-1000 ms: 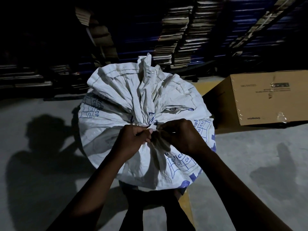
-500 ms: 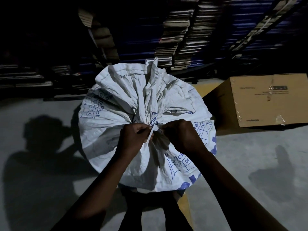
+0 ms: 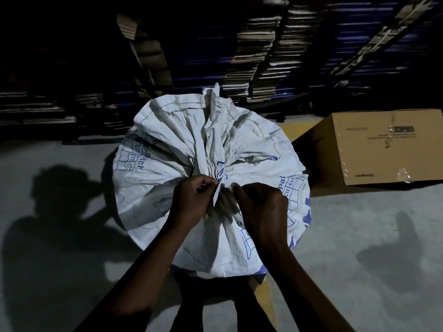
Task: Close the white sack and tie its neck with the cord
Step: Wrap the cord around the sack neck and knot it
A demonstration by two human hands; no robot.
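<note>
Both fists curled tight at the gathered neck of the white sack (image 3: 167,178): left hand (image 3: 191,202) pinching a pale cord (image 3: 217,194), right hand (image 3: 261,207) probably gripping its other end, hidden in shadow. Beyond the sack to its right, a cardboard box (image 3: 383,147) on the floor.

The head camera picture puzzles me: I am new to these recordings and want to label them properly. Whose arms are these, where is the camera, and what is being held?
There is no machine here. A person wears a wide-angle camera on the head, so you look forward and down along their own arms. The big pale bundle is a white sack with blue print, standing on a grey floor, its top gathered into a pleated neck. The left hand pinches a thin white cord at that neck. The right hand is curled close beside it; what it grips is hidden. A cardboard box sits to the right, and dim stacks fill the dark background.
</note>
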